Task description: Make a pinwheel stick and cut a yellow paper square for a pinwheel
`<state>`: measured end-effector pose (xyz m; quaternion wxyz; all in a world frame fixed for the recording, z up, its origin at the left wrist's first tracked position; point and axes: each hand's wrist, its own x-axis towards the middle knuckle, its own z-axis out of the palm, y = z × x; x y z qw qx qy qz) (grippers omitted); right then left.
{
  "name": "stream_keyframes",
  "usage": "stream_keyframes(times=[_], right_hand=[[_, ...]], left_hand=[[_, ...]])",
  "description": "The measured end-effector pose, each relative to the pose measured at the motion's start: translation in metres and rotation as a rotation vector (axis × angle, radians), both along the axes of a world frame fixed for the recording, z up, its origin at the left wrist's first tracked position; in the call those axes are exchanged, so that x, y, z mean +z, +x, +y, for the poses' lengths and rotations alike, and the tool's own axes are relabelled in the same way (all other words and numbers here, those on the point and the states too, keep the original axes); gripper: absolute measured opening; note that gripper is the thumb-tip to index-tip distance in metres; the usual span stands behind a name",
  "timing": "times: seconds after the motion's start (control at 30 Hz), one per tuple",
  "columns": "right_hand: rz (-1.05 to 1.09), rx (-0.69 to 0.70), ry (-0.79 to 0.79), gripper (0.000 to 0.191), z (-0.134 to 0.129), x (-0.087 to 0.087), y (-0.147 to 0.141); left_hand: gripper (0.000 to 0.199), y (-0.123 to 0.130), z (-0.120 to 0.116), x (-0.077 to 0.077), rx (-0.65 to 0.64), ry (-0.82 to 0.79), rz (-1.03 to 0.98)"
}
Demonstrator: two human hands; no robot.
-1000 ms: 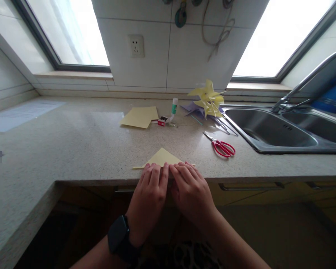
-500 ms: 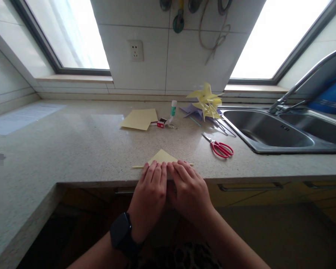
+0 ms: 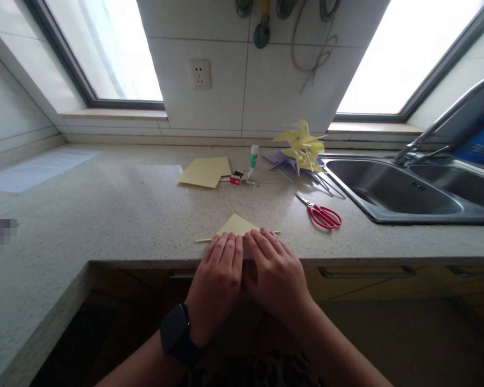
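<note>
Near the counter's front edge lies a pale yellow paper (image 3: 236, 223), its pointed corner toward the wall. A thin paper roll (image 3: 203, 241) runs crosswise along it, its ends sticking out on both sides. My left hand (image 3: 218, 274), with a dark watch on the wrist, presses the roll's left part with fingertips side by side. My right hand (image 3: 276, 269) presses the right part the same way. Both hands hide the middle of the roll, and my thumbs are mostly out of sight below the edge.
Red-handled scissors (image 3: 322, 215) lie to the right, before the sink (image 3: 391, 185). Farther back are yellow paper sheets (image 3: 204, 172), a small red box (image 3: 236, 178), an upright glue stick (image 3: 254, 156) and paper pinwheels (image 3: 300, 145). A printed sheet (image 3: 40, 167) lies at the left.
The whole view has shifted slightly, so the counter items appear a little farther right. My right fingers have moved slightly apart from my left ones; both hands stay on the roll.
</note>
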<state>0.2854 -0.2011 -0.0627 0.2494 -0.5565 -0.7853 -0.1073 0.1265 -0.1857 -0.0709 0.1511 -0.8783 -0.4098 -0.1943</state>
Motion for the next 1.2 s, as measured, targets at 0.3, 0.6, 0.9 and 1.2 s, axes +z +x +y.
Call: stream_keyframes(times=[0.3,0.6,0.9,1.2], right_hand=[[0.025,0.047,0.019,0.047,-0.002,0.004,0.005],[0.069,0.148,0.120,0.027,-0.009,-0.002,0.017],[0.048,0.019,0.181,0.039,-0.008,-0.013,0.010],[0.004,0.031,0.089,0.046,-0.004,-0.003,0.008]], left_hand=[[0.047,-0.014,0.003,0.006,-0.074,-0.009,-0.075],[0.032,-0.031,-0.003,0.009,-0.118,0.022,-0.170],[0.035,-0.023,0.002,0.004,-0.101,0.035,-0.189],[0.038,-0.020,0.005,0.013,-0.079,-0.007,-0.183]])
